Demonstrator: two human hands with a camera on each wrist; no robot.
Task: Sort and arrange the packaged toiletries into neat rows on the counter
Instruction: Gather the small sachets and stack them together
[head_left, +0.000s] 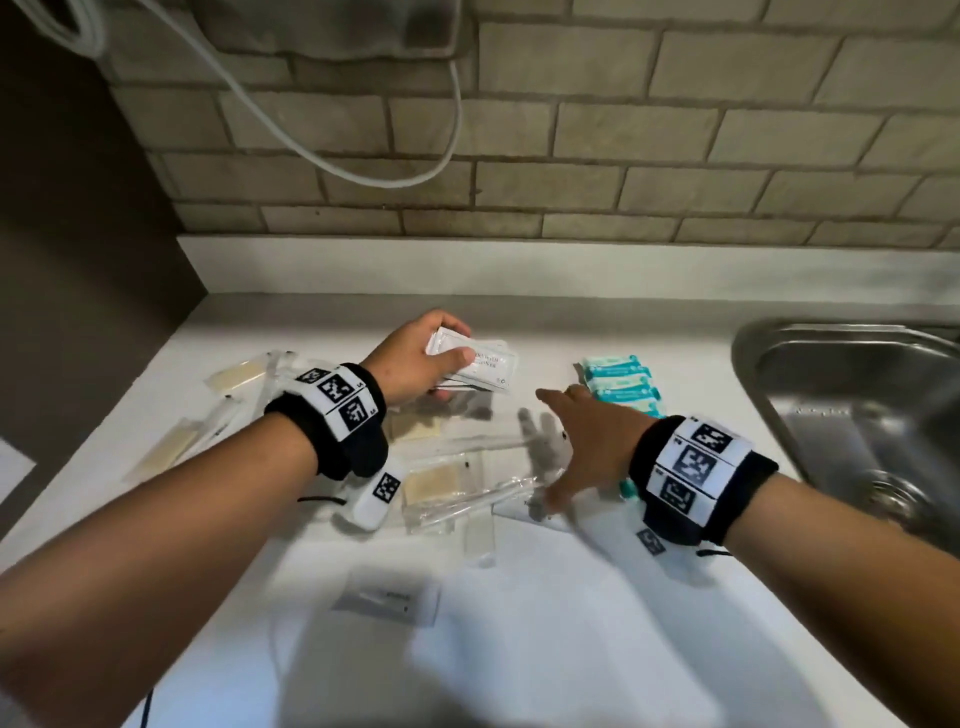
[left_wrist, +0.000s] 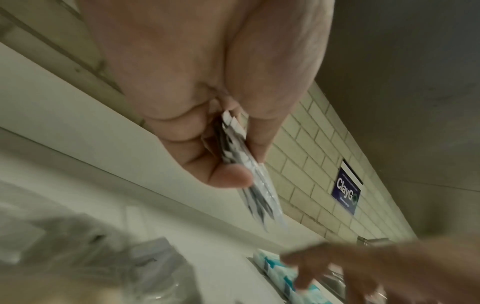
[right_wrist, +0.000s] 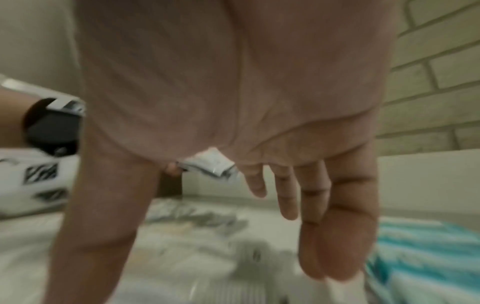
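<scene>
Several white sachets, frame centre, are pinched in the left hand; the right hand, fingers spread, hovers over loose clear packets. Gathering step; next likely picks another sachet.

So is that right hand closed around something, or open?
Open. The right hand has its fingers straight and spread, holding nothing, above the clear packets on the counter.

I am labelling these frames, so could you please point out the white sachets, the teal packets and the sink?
white sachets (head_left: 480, 364): head view, on the printed top sachet.
teal packets (head_left: 621, 383): head view, on the middle packet of the row.
sink (head_left: 831, 364): head view, on its steel rim.
</scene>
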